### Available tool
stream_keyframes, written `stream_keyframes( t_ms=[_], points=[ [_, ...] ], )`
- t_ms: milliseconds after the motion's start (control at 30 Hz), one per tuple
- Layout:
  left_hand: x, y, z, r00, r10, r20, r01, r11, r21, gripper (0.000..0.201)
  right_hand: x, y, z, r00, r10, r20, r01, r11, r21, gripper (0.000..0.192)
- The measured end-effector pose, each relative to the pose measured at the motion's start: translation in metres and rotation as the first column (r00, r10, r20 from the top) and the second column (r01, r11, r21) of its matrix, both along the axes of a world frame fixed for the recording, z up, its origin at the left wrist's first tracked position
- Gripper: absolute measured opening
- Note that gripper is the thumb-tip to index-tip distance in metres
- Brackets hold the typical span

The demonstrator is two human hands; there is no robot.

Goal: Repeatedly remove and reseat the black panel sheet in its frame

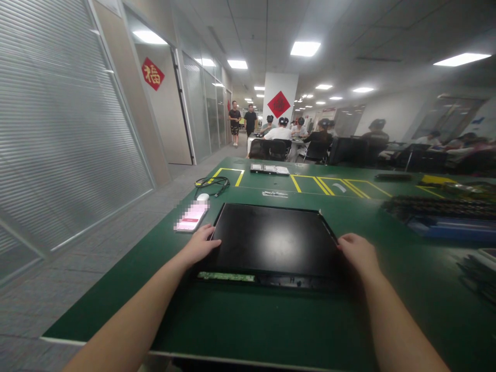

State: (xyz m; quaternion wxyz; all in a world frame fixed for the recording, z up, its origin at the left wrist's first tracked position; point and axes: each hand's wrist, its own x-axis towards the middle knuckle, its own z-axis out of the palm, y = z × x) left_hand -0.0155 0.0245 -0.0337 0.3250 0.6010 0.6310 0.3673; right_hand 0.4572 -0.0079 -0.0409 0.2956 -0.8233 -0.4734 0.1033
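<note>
A black flat display panel (271,237) lies face up on the green table (248,325) in front of me. Along its near edge runs a dark strip, with a narrow green circuit board (227,277) at the left end. My left hand (201,243) grips the panel's left edge, thumb on top and the other fingers at the side. At the right edge my right hand (358,250) pinches the rim, its fingertips partly hidden. Just beyond my left hand are a phone (190,219) with a lit pink screen and a white mouse (202,197).
A coiled black cable (213,183) lies at the far left of the table. Flat silver-and-black parts (269,169) sit at the far edge by yellow tape lines (296,183). To the right is a blue tray (453,227) with dark parts behind it. Several people sit or walk beyond.
</note>
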Motion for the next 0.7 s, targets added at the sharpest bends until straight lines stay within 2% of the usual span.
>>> stream_keyframes(
  t_ms=[200, 367, 500, 700],
  points=[
    [0.0003, 0.0000, 0.0008, 0.998, 0.007, -0.055, -0.006, 1.000, 0.010, 0.033, -0.0006, -0.0009, 0.0001, 1.000, 0.004, 0.005, -0.004, 1.000, -0.011, 0.023],
    [-0.0009, -0.0010, 0.0033, 0.999, -0.031, -0.040, 0.032, 0.999, 0.037, 0.028, 0.0009, 0.0007, 0.0001, 1.000, 0.006, 0.008, -0.006, 1.000, -0.016, 0.024],
    [-0.0010, -0.0023, 0.0051, 0.997, -0.038, -0.070, 0.040, 0.999, 0.015, 0.034, 0.0013, 0.0014, 0.0007, 1.000, 0.000, 0.028, 0.000, 1.000, -0.023, 0.023],
    [0.0005, -0.0050, 0.0064, 0.999, -0.045, -0.018, 0.045, 0.999, -0.009, 0.042, 0.0012, 0.0011, 0.0017, 1.000, -0.002, 0.018, 0.001, 1.000, 0.004, 0.022]
  ],
)
